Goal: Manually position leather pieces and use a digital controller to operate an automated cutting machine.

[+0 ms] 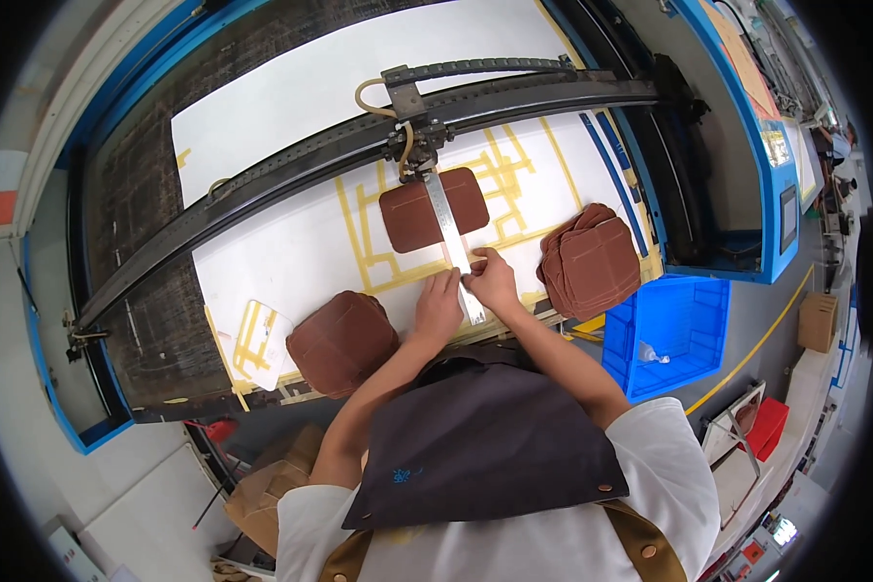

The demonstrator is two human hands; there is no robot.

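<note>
A long metal ruler (445, 215) lies slantwise across a brown rounded panel (409, 215), which has stitched-looking lines. My left hand (439, 305) is at the ruler's near part from the left, fingers close together against its edge. From the right, my right hand (495, 283) grips the same part between bent fingers and thumb. The ruler's near end sticks out below my hands. Its far end reaches under the black machine head (417, 145). The panel rests on a white sheet (281, 238) marked with yellow tape strips.
Stacks of brown panels lie left (343, 342) and right (592, 260) of my hands. A white taped template (260, 344) is at far left. The machine's black gantry beam (252, 184) spans the bed. A blue crate (684, 325) holding a clear bottle (653, 353) stands to the right.
</note>
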